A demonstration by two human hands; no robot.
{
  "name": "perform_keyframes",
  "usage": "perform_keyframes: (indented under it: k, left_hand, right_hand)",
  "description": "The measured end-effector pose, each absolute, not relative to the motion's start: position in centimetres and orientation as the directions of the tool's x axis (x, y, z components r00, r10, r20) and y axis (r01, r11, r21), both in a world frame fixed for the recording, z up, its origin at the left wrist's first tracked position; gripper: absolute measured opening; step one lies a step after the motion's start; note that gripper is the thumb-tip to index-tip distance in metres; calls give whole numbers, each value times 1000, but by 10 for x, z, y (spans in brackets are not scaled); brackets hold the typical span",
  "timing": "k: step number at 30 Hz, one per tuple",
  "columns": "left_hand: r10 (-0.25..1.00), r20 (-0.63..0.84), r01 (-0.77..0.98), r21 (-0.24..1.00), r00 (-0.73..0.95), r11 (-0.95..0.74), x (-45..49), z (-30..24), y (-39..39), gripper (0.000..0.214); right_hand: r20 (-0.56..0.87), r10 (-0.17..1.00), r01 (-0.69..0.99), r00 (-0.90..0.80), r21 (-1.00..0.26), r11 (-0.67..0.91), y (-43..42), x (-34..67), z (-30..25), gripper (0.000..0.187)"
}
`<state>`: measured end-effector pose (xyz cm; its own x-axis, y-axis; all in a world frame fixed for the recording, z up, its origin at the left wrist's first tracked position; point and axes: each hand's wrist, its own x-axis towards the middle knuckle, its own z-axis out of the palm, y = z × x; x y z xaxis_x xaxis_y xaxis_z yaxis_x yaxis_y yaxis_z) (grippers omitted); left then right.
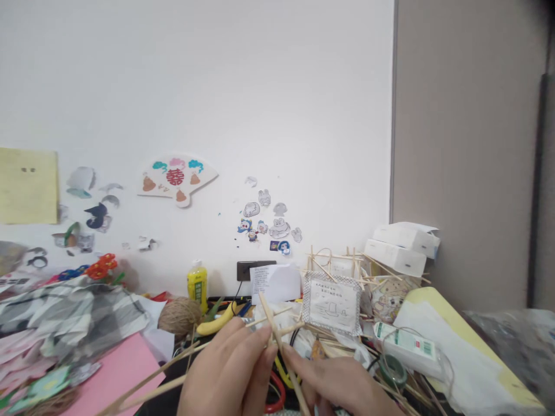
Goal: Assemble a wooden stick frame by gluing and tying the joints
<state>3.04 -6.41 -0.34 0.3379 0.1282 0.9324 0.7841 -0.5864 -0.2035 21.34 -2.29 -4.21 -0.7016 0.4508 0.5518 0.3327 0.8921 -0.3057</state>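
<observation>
My left hand (228,370) is closed around several thin wooden sticks that cross at its fingertips. One pale, flat-looking stick (267,312) slants from upper left to lower right through the crossing. Longer sticks (158,392) reach from the left hand toward the lower left. My right hand (342,384) is closed with its index fingertip against the slanting stick, just right of the left fingertips. Its other fingers are partly hidden below. Under the hands, a red ring-shaped handle (277,396) and a yellow curved piece show in part.
Twine ball (180,315), yellow banana-shaped item (217,320) and yellow bottle (198,286) stand behind my left hand. To the right are a framed drawing (333,303), a white packet (407,349), green tape roll (392,370) and white boxes (396,257). Pink paper (125,370) lies left.
</observation>
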Motion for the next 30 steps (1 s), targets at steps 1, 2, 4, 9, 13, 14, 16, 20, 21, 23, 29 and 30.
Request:
perform_keyframes:
  k: [1,2,4,9,13,14,16,20,21,23,29,30]
  left_hand:
    - [156,924,782,-195,348,-592,30,-2,-62,16]
    - [158,924,783,-194,348,-591,29,-1,-60,17]
    - [108,933,769,-214,344,-603,29,2,-57,21]
    - [231,903,757,-139,361,-639,28,5,-54,30]
    - [203,903,765,-181,378,-618,29,0,-44,27]
    - [175,908,768,-206,381,-606,30,-1,-41,25]
    - [138,913,795,-252,385,-552,30,-3,-38,17]
    - [202,892,882,-321,404,-345,27,-4,-39,15]
    - [220,885,891,-337,410,-304,26,-4,-40,20]
    - [246,873,894,-353,421,-276,26,-4,-41,22]
    - [242,877,888,-333,415,-317,37,-5,-40,22]
    - [245,877,890,-332,412,-312,39,-5,-40,23]
  right_hand:
    - [562,459,320,-688,-333,887,-28,216,-38,52]
    - [574,472,310,-669,-362,879,-32,218,-35,56]
    - [593,515,275,-619,-450,850,-39,220,-31,60]
    - [614,605,216,-507,-589,779,-39,212,-29,59]
    - [615,637,227,-465,-613,757,-36,212,-28,58]
    - [616,642,231,-457,-614,754,-35,214,-27,58]
    - [610,662,240,-434,-630,738,-35,218,-28,57]
    - [583,716,190,-384,-709,679,-30,222,-29,52]
    - [585,716,168,-381,-717,676,-28,222,-30,52]
    - [593,704,132,-390,-721,680,-25,221,-31,52]
    - [517,786,102,-340,-810,577,-29,220,-31,50]
    - [501,802,105,-325,-824,557,-32,219,-30,49]
